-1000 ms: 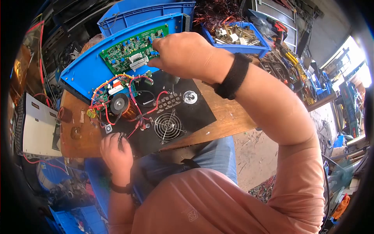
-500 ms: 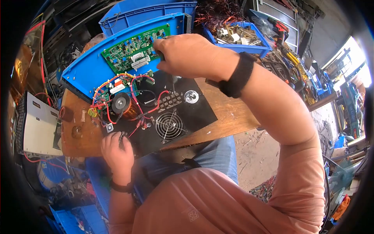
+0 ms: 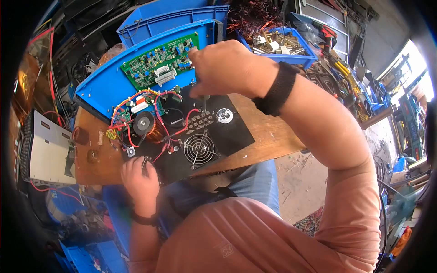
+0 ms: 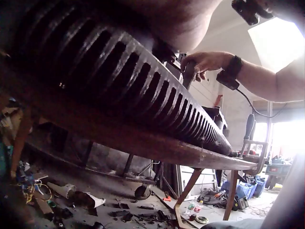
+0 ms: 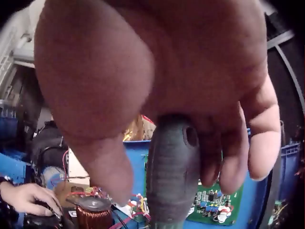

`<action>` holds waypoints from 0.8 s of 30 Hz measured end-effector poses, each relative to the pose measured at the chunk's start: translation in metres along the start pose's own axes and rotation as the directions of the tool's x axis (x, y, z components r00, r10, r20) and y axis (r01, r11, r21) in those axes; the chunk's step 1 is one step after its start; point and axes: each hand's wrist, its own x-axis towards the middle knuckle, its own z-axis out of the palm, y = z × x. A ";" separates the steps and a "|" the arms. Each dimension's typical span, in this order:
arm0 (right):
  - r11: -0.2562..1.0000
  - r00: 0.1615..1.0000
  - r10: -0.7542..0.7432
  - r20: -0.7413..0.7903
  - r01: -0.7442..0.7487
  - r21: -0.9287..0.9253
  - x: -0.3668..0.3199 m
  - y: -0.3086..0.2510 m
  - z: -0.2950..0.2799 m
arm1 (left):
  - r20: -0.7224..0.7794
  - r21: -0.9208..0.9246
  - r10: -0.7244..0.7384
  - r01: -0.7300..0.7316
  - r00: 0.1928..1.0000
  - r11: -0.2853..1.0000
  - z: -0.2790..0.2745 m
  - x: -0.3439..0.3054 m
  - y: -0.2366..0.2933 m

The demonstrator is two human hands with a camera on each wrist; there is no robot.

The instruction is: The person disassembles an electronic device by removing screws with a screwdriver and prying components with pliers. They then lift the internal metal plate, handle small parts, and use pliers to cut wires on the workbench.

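My right hand [image 3: 227,68] grips a screwdriver by its dark ribbed handle [image 5: 174,171], thumb on one side and fingers on the other. Its shaft [image 3: 204,104] points down to the terminal block [image 3: 199,119] on the black chassis panel [image 3: 232,129]. The green circuit board [image 3: 157,61] on the blue panel is partly behind this hand. My left hand [image 3: 140,179] rests at the near left corner of the chassis, fingers lying loosely over it. In the left wrist view, the chassis's slotted black side [image 4: 143,86] fills the upper left.
A copper-wound toroid [image 3: 154,131], coloured wires and a fan grille [image 3: 199,149] sit on the chassis. The blue panel [image 3: 98,88] stands behind. A blue bin [image 3: 291,57] of metal pieces is at the back right; a white case [image 3: 48,150] stands left of the wooden table [image 3: 273,132].
My right hand has shifted slightly right and down, its thumb lower at the handle. The left hand stays at the chassis corner. The whole head view has drifted a little.
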 end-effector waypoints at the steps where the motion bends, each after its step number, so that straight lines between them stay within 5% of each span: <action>1: 0.997 0.999 -0.028 0.018 0.030 -0.070 0.002 -0.001 0.001 | -0.002 -0.001 0.001 -0.001 1.000 1.000 0.000 0.000 0.000; 3: 0.973 0.994 -0.086 0.061 0.096 -0.209 0.007 0.000 0.007 | -0.002 0.003 0.004 -0.004 1.000 1.000 0.000 0.000 0.001; 6: 0.951 0.917 -0.300 -0.264 0.309 -0.010 0.007 0.010 0.023 | -0.002 0.006 -0.004 0.004 1.000 1.000 0.000 0.000 0.001; 9: 0.998 0.996 -0.015 -0.083 0.010 -0.055 0.001 -0.006 0.007 | 0.005 0.003 -0.002 0.002 1.000 1.000 -0.001 0.001 0.002; 12: 0.988 0.993 -0.030 0.113 0.047 -0.145 0.009 -0.004 0.002 | 0.000 0.008 0.004 -0.004 1.000 1.000 0.000 0.000 0.001; 15: 0.983 0.962 -0.182 -0.203 0.176 -0.047 0.007 0.006 0.021 | -0.006 0.006 0.012 -0.012 1.000 1.000 0.000 0.000 0.000; 21: 0.997 0.999 0.004 0.039 -0.001 -0.071 0.009 -0.001 0.003 | -0.005 0.004 0.007 -0.007 1.000 1.000 0.001 0.000 0.000; 24: 0.987 0.980 -0.153 -0.131 0.159 0.036 0.012 0.000 0.019 | -0.006 0.006 0.007 -0.007 1.000 1.000 0.001 0.000 -0.001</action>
